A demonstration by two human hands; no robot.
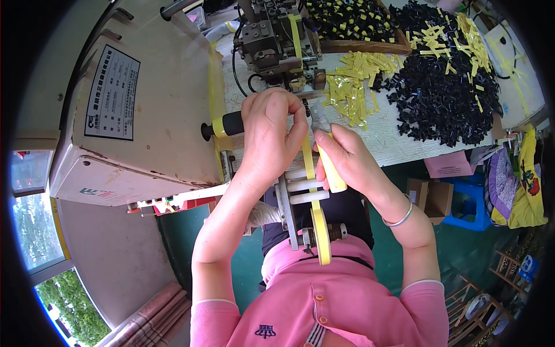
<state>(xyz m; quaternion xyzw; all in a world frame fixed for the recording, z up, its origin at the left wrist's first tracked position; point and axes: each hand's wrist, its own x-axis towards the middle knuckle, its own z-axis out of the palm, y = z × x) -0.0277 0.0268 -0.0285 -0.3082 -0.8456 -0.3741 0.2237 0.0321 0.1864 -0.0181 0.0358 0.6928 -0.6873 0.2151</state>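
My left hand is closed with curled fingers at the front of a metal machine. Its fingertips meet at a small dark part; what they pinch is too small to make out. Beside its wrist side, a black cylindrical handle with a yellow band sticks out. In my right hand is a yellow-handled tool, its pale narrow end pointing up toward the left fingertips. A yellow strip runs between both hands, down past white rollers to a yellow reel before my waist.
Loose yellow strips lie right of the machine. Beyond them spreads a heap of small black pieces. A wooden tray holds black and yellow pieces. At left stands a large beige cabinet. A blue stool and cardboard box stand below right.
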